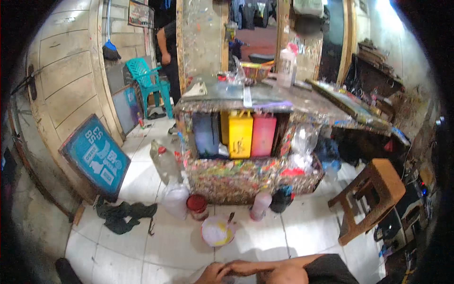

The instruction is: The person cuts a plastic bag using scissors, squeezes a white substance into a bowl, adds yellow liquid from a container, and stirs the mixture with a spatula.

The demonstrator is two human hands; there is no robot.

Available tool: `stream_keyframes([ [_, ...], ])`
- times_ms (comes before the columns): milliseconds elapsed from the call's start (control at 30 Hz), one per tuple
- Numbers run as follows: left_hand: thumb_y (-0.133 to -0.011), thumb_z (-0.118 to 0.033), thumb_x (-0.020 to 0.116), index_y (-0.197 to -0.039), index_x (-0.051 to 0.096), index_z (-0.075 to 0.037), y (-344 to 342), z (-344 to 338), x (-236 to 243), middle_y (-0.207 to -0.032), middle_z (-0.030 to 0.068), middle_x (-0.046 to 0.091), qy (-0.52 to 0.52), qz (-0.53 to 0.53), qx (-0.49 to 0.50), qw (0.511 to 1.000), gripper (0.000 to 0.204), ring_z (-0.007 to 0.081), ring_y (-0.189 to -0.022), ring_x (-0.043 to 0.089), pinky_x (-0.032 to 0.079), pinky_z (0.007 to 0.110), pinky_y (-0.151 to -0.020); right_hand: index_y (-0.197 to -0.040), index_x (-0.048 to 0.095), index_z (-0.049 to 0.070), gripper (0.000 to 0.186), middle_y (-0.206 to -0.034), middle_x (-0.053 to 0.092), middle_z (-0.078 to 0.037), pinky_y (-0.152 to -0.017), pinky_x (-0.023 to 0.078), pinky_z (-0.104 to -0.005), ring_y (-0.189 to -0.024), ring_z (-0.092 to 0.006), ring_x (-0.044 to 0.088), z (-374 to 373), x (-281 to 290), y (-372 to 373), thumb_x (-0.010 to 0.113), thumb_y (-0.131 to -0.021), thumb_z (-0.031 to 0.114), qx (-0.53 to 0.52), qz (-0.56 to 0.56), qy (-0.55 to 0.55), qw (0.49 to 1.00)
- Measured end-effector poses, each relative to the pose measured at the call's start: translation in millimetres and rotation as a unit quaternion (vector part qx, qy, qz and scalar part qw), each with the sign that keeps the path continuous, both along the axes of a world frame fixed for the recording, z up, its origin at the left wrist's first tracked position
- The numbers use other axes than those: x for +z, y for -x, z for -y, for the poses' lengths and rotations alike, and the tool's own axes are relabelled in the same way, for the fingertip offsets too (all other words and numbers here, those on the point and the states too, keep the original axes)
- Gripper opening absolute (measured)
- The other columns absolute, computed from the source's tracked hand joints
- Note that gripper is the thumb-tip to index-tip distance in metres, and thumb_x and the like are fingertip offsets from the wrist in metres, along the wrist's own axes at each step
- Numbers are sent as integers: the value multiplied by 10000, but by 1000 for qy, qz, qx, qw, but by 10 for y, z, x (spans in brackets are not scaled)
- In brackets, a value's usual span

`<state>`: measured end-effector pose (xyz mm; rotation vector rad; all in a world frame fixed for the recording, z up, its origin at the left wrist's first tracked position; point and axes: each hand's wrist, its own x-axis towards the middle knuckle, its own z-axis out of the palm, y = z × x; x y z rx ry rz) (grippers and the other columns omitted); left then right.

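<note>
hands [227,272] cut off, grasp unclear

White tiled floor [156,246], paint-spattered workbench [246,102], wooden stool [373,194], teal plastic chair [149,78].

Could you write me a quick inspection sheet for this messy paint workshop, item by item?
Surface: white tiled floor, stained; paint-spattered work table.
Job's things: white paint bowl with a stick in it stands on the floor, nearest the hands.
Clutter: red-lidded tub, pink bottle, dark rags, large plastic jug; blue, yellow and red canisters under the table.
Grippers: left hand and right hand touch each other at the lower edge, holding nothing visible.
Cables: nothing seen.
Surroundings: blue printing screen leaning on the wall, teal chair, wooden stool, a person standing at the back.
</note>
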<state>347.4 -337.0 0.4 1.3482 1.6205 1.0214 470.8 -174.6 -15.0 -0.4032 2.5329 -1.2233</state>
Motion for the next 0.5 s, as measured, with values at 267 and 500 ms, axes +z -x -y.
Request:
stream_keyframes([
  [267,-917,-337,629,-1045,643,-6,-26,-221,-238,-938,181,644,-50,-55,69,995,355,386,-871,618,483,430,-810,-988,625,-4,176,-988,641,-169,-831,506,-420,-924,-366,621,-835,3151,630,589,-849,98,-67,-243,-189,949],
  [500,-907,-332,638,-1031,643,-15,129,-459,-370,-936,175,644,-96,-54,102,989,340,378,-868,620,483,431,-799,-890,603,-33,221,-848,622,-276,-753,461,-519,-862,-469,599,-3309,4453,2589,514,-922,166,-287,-396,-478,730],
])
